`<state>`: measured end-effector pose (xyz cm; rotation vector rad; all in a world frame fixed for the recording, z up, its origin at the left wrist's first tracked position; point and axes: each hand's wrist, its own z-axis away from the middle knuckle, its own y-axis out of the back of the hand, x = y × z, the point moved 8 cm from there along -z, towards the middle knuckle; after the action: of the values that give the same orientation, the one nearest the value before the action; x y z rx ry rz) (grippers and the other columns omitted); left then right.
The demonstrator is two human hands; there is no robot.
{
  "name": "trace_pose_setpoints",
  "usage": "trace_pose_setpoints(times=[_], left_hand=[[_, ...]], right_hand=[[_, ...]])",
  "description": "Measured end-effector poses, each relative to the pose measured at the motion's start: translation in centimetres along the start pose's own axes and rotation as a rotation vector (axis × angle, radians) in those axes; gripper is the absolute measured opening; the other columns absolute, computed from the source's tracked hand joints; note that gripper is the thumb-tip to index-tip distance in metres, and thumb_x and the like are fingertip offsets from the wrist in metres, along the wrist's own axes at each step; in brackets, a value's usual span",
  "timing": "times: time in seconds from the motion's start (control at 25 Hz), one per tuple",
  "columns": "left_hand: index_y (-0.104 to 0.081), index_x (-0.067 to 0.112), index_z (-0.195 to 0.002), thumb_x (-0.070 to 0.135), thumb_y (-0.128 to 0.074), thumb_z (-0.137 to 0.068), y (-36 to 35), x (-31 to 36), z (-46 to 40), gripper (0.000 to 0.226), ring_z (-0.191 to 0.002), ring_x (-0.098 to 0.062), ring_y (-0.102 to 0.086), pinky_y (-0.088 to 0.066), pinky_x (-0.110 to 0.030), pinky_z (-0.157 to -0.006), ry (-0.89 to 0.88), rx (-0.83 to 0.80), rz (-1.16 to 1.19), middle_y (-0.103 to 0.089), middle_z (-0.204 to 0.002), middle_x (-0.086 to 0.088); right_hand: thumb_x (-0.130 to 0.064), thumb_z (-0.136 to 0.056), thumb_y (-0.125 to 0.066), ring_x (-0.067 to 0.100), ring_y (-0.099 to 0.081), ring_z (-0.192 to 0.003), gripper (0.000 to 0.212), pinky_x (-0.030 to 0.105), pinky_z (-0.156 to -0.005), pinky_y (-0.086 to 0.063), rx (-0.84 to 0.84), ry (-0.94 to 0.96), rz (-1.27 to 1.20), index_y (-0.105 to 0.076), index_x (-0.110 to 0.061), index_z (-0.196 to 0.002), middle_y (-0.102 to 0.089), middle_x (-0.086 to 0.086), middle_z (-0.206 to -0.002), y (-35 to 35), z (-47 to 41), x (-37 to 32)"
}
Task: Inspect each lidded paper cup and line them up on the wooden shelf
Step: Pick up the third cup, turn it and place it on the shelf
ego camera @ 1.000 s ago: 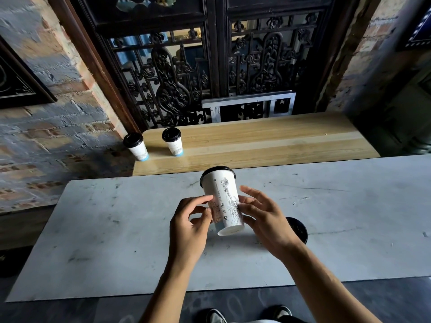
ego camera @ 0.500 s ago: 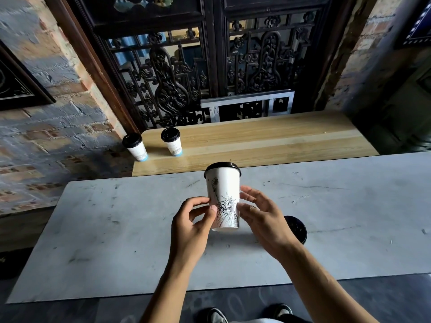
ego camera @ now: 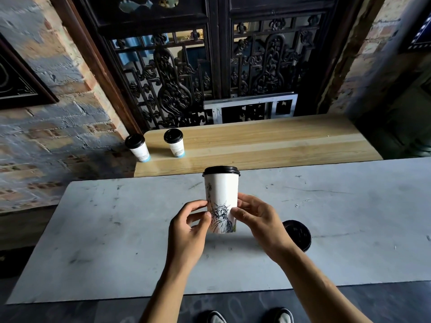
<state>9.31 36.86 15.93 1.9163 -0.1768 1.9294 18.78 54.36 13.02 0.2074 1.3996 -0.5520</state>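
Both hands (ego camera: pixel 189 231) have turned the cup (ego camera: pixel 221 199) upright.

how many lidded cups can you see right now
4: one upright in both hands, left hand and right hand; two at the left end of the wooden shelf; one on the grey table, mostly hidden behind the right wrist.

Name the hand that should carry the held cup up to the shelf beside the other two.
Left, probably. The two cups stand at the wooden shelf's left end, on the left hand's side. Both hands grip the printed cup; the right hand would reach across.
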Motion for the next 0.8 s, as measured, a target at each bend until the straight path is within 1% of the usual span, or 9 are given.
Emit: trace_pose_setpoints(times=[0.08,0.12,0.2,0.28,0.4,0.48,0.56,0.68,0.8], left_hand=[[-0.072,0.027,-0.102,0.006,-0.071,-0.091,0.7,-0.3,-0.4,0.024,-0.096,-0.006,-0.074,-0.062,-0.031,-0.084,0.011,-0.005,0.005,-0.078,-0.104,0.01],[-0.071,0.028,-0.101,0.005,-0.072,-0.09,0.9,-0.3,-0.7,0.025,-0.096,-0.003,-0.074,-0.061,-0.026,-0.082,0.012,-0.013,0.004,-0.077,-0.104,0.011],[-0.069,0.03,-0.1,0.005,-0.073,-0.089,1.2,-0.4,-1.2,0.027,-0.095,0.001,-0.072,-0.057,-0.014,-0.075,0.012,-0.041,0.002,-0.076,-0.106,0.01],[-0.069,0.03,-0.101,0.004,-0.074,-0.088,1.5,-0.7,-2.0,0.029,-0.097,0.001,-0.072,-0.055,-0.011,-0.073,0.013,-0.072,-0.009,-0.076,-0.106,0.01],[-0.069,0.027,-0.105,0.002,-0.074,-0.086,1.4,-1.5,-3.5,0.031,-0.103,-0.004,-0.072,-0.059,-0.018,-0.078,0.021,-0.121,-0.013,-0.076,-0.108,0.007],[-0.068,0.025,-0.105,0.001,-0.074,-0.085,0.9,-1.7,-4.7,0.031,-0.105,-0.006,-0.073,-0.059,-0.019,-0.081,0.021,-0.149,-0.024,-0.077,-0.109,0.006],[-0.068,0.026,-0.103,0.002,-0.076,-0.084,0.4,-1.8,-6.0,0.031,-0.103,-0.006,-0.073,-0.058,-0.021,-0.084,0.037,-0.161,-0.028,-0.077,-0.107,0.007],[-0.066,0.024,-0.109,0.006,-0.083,-0.078,-1.3,-2.9,-8.7,0.04,-0.096,-0.007,-0.075,-0.061,-0.027,-0.081,0.139,-0.195,0.002,-0.076,-0.109,0.011],[-0.058,0.026,-0.124,0.021,-0.083,-0.069,-3.5,-4.3,-13.1,0.061,-0.099,-0.008,-0.074,-0.063,-0.038,-0.084,0.238,-0.235,-0.058,-0.072,-0.115,0.016]], right_hand=[[-0.019,-0.087,-0.075,0.02,-0.076,-0.101,0.049,0.031,-0.084,-0.06,0.0,-0.026,0.011,-0.064,-0.01,-0.134,-0.076,0.011,-0.108,-0.8,-0.4,0.3],[-0.019,-0.089,-0.075,0.015,-0.076,-0.095,0.049,0.028,-0.08,-0.06,-0.002,-0.036,0.017,-0.062,-0.011,-0.136,-0.073,0.01,-0.105,-1.2,-0.6,0.4],[-0.02,-0.092,-0.073,0.009,-0.075,-0.091,0.048,0.026,-0.078,-0.059,-0.014,-0.053,0.052,-0.06,-0.014,-0.137,-0.073,0.008,-0.104,-1.9,-1.1,0.6],[-0.029,-0.086,-0.074,0.01,-0.075,-0.096,0.058,0.028,-0.082,-0.06,-0.035,-0.063,0.113,-0.057,-0.017,-0.14,-0.074,0.007,-0.108,-2.6,-1.8,0.7],[-0.025,-0.086,-0.078,0.011,-0.076,-0.098,0.062,0.024,-0.079,-0.058,-0.043,-0.081,0.204,-0.053,-0.016,-0.142,-0.074,0.011,-0.118,-3.2,-3.1,0.7],[-0.012,-0.089,-0.078,0.005,-0.077,-0.088,0.058,0.02,-0.073,-0.057,-0.018,-0.101,0.247,-0.05,-0.015,-0.141,-0.073,0.011,-0.114,-3.0,-4.0,0.6],[-0.006,-0.087,-0.078,0.005,-0.075,-0.082,0.061,0.021,-0.071,-0.058,0.006,-0.13,0.295,-0.049,-0.016,-0.14,-0.072,0.007,-0.109,-2.7,-5.1,0.6],[-0.004,-0.081,-0.082,0.01,-0.075,-0.089,0.063,0.025,-0.072,-0.061,0.007,-0.168,0.428,-0.053,-0.02,-0.134,-0.072,0.003,-0.111,-1.3,-8.3,0.6],[-0.013,-0.074,-0.085,0.02,-0.074,-0.099,0.052,0.041,-0.086,-0.061,-0.075,-0.217,0.653,-0.065,-0.016,-0.123,-0.074,0.001,-0.115,0.0,-13.7,1.0]])
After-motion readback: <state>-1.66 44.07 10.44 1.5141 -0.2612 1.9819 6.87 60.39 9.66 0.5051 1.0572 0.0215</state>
